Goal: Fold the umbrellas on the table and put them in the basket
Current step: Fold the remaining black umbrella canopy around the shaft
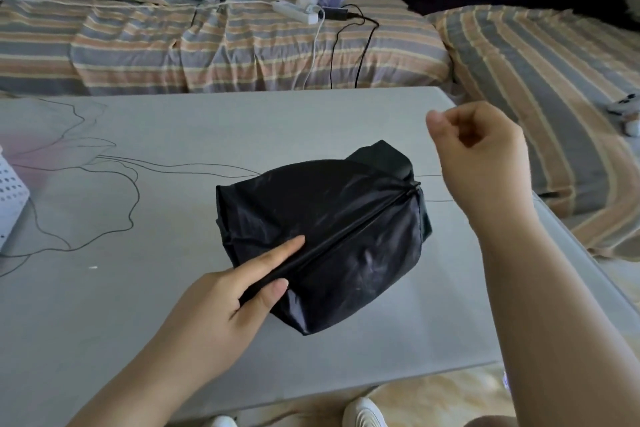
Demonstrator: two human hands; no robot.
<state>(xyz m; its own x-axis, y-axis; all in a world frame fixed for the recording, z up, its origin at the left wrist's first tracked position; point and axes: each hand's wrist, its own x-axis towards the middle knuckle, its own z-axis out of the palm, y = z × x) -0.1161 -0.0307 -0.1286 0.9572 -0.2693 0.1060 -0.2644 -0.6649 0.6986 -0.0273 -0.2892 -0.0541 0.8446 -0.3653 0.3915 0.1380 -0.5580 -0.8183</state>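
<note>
**Desk:** What does the frame show?

**Caption writer:** A black umbrella [322, 239], collapsed but with its canopy loose and billowed, lies on the grey table [138, 305] toward the right-hand side. The person's left hand [221, 302] pinches the near end between thumb and extended forefinger, along a dark rib or seam running across the fabric.

**Desk:** And the other hand?

**Caption writer:** The right hand [481, 156] hovers above the umbrella's far end, fingers curled in, holding nothing that can be made out.

**Desk:** How far along is the job?

**Caption writer:** Early, by the look of it. The fabric is neither smoothed nor wrapped, so the folding appears unfinished. A white perforated basket [10, 198] shows only as a sliver at the left edge, well apart from the umbrella; nothing can be seen inside it. No other umbrella is in view. A striped bed [242, 48] sits beyond.
</note>
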